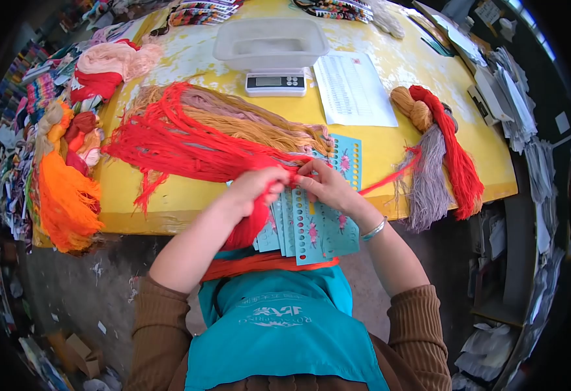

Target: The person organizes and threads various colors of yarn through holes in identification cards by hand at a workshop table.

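Both hands meet over the near edge of the table at a bundle of red embroidery thread (187, 146). My left hand (259, 188) is closed around the red strands, and part of the bundle hangs below it. The fingers of my right hand (330, 186) pinch red thread right beside it; a strand trails off to the right. Under the hands lie several teal cards (328, 238) with punched holes along the edge and pink flowers, overhanging the table edge. Tan and mauve thread (246, 124) lies behind the red, its ends at the cards.
A digital scale (275, 83) bearing a translucent plastic tub (271, 42) stands at the back, beside a printed sheet (354, 88). Orange thread (67, 202) hangs off the left edge. Grey and red skeins (438, 153) lie at right. Paper stacks (517, 91) line the far right.
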`<state>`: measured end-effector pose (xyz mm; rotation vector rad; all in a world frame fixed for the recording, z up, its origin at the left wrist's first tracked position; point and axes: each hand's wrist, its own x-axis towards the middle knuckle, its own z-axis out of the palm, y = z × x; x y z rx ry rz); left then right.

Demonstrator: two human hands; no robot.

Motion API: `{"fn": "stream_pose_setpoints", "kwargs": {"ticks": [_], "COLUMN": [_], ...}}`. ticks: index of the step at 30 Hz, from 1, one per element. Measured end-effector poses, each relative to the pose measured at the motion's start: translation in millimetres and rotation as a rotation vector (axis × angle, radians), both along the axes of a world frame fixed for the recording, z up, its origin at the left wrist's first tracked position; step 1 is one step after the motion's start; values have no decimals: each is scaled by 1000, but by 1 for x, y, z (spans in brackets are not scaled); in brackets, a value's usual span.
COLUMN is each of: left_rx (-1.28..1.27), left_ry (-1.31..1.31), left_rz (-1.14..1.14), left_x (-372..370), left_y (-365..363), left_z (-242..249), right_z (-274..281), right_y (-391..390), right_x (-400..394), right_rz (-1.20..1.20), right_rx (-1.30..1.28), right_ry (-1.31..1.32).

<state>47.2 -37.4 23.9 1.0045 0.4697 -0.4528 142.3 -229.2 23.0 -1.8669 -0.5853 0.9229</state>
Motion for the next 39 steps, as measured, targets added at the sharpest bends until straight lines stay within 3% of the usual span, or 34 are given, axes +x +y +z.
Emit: {"fn": "stream_pose_setpoints", "kwargs": {"ticks": [4, 9, 12, 13, 16, 17, 21, 23, 25, 29, 31, 33, 36, 39], "left_rx": [-167, -85, 61, 284, 582, 572, -100, -265, -282, -309, -204, -199, -206, -236], "left_ry": [-57, -72, -217, -206, -203, -256, -373, -446, -471, -466, -573, -565, -549, -414], "left_rz": [92, 518, 839, 866, 812, 767, 576, 458, 393, 333, 223, 234, 219, 295], "left_x": [-27, -44, -32, -31, -23, -22, -38, -49, -57, -69, -71, -77, -83, -91], "left_y": [86, 214, 264, 286, 229, 205, 104, 72, 45, 10, 5, 0, -1, 6], "left_z": [19, 47, 49, 39, 49, 51, 80, 82, 83, 79, 66, 64, 65, 51], "right_z": [13, 10, 8, 8, 11, 11, 10, 11, 20, 49, 60, 52, 49, 42], "right_y": [-2, -2, -1, -2, -1, -1, -2, 4, 17, 46, 53, 55, 52, 49], "right_x": [0, -1, -1, -2, -4, -5, -10, -19, -39, -74, -87, -95, -100, -97], "right_rz": [78, 93, 89, 80, 68, 74, 42, 26, -137, -140, -111, -109, -309, -393], "right_rx": [-94, -97, -101, -100, -107, -104, -64, -25, 380, 660, 625, 575, 752, 840], "right_ry": [-39, -97, -110, -108, -125, -129, -154, -159, -30, 192, 349, 324, 668, 749]}}
